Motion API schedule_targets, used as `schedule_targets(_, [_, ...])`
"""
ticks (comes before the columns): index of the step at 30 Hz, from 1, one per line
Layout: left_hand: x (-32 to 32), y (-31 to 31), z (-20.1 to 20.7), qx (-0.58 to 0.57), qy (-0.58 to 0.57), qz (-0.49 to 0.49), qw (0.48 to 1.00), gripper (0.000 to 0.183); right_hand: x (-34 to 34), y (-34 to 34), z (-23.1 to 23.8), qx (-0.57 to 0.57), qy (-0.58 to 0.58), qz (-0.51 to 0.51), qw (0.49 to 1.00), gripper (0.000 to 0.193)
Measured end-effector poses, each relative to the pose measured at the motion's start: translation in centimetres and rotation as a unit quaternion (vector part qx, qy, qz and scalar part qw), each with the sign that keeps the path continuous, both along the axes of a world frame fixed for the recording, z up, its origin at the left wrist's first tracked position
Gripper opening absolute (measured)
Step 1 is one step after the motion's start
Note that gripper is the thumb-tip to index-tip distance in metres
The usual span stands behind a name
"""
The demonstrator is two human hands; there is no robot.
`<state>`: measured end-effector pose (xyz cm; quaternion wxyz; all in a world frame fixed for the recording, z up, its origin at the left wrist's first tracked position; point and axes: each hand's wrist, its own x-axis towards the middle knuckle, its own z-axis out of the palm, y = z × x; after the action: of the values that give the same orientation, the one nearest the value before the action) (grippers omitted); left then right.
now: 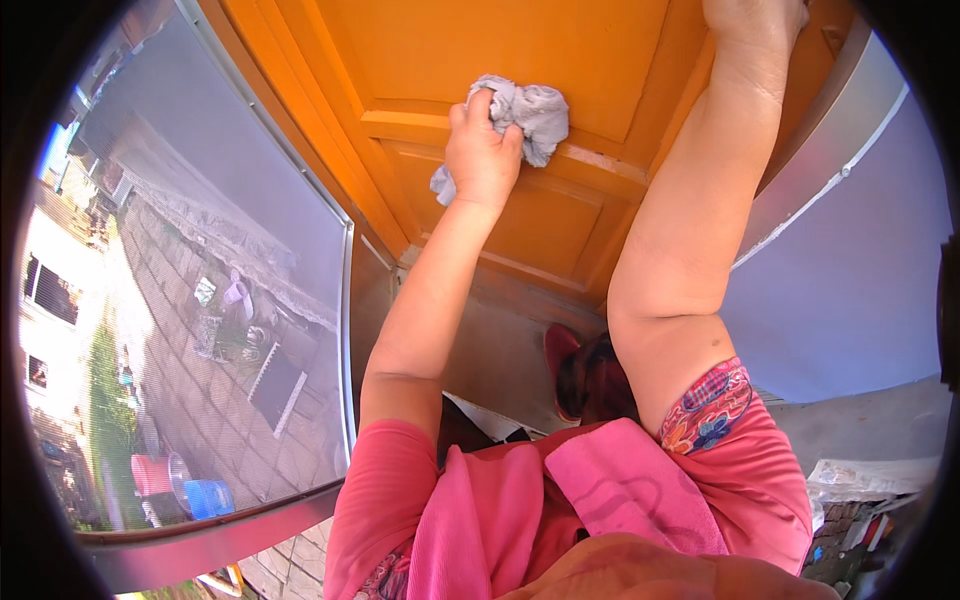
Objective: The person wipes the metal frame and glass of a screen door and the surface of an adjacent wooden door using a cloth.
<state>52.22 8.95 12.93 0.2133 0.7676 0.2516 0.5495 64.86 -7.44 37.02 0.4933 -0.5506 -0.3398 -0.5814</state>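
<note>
One grey cloth (541, 118), apparently clutched, beneath left fingers (481, 103)

I count two bare hands here, the left hand (485, 155) at upper centre and the right hand (757, 18) cut off at the top right. There's one crumpled pale-grey cloth (540, 122) at upper centre, one orange panelled door (560, 50) across the top, one dark-red shoe (560, 357) showing mid-frame, two hanging lengths of pink fabric (635, 490) at the bottom, and, lower left, one red tub (151, 474) and one blue tub (208, 498).
</note>
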Motion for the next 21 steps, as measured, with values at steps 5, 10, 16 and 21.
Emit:
schedule_targets(5, [1.5,-2.5,7.1,0.078,-0.012,-0.042,0.996,0.047,-0.5,0.0,0.0,-0.001,0.009,0.025,1.0,0.055])
schedule_targets(10, [2.0,-3.7,14.7,0.15,-0.057,-0.022,0.987,0.046,-0.9,-0.3,0.0,0.011,-0.002,0.045,0.999,0.048])
schedule_targets(16, [1.8,-2.7,9.8,0.172,0.05,0.007,0.984,0.049,-1.5,-0.1,-0.1,0.019,0.009,0.061,0.998,0.044])
schedule_targets(21, [1.0,-2.6,7.6,0.138,0.088,-0.001,0.986,0.048,-1.6,-0.2,-0.3,0.019,0.01,0.038,0.999,0.049])
